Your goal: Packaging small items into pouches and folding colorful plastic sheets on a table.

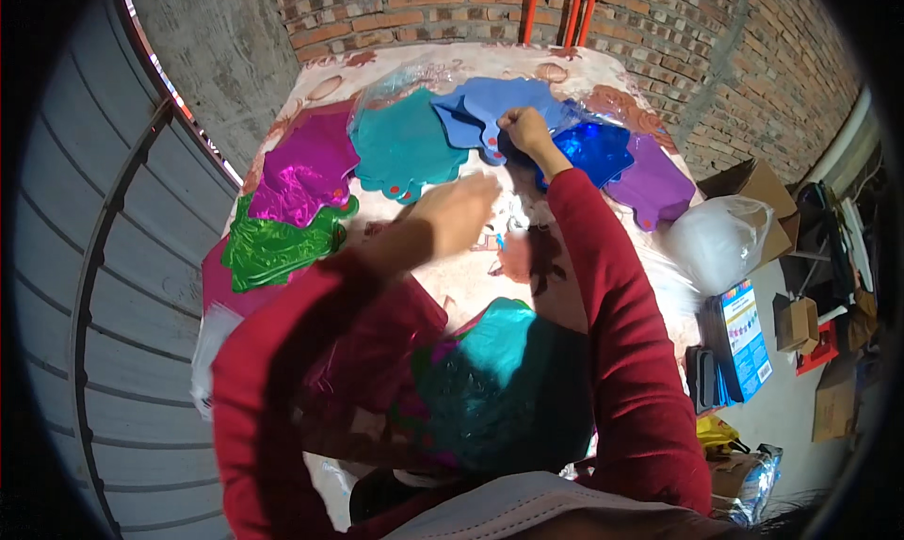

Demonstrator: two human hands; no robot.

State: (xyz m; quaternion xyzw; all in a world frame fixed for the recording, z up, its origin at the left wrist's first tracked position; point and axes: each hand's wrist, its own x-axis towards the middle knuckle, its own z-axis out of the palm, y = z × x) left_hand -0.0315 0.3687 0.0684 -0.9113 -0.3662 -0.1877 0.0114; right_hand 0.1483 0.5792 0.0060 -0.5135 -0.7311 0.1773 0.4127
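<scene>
My right hand (529, 133) is closed at the right edge of the light blue scallop-edged sheets (513, 96). Its fingertips hide whatever they pinch. Blurred by motion, my left hand (459, 215) hovers over the table just below the teal sheets (405, 145); its fingers cannot be made out. Shiny dark blue sheets (595, 152) lie just right of my right wrist, with purple ones (650, 182) beyond them. Red dots mark the lobes of several piles. Close to my body, a larger teal pile (504, 352) in clear film rests beside shiny magenta sheets (377, 342).
Shiny magenta (299, 168) and green sheets (278, 243) lie at the left on the patterned tablecloth (325, 83). A full clear plastic bag (720, 243) bulges at the right edge, near a blue-and-white box (744, 338) and a cardboard carton (753, 192). A brick wall stands behind.
</scene>
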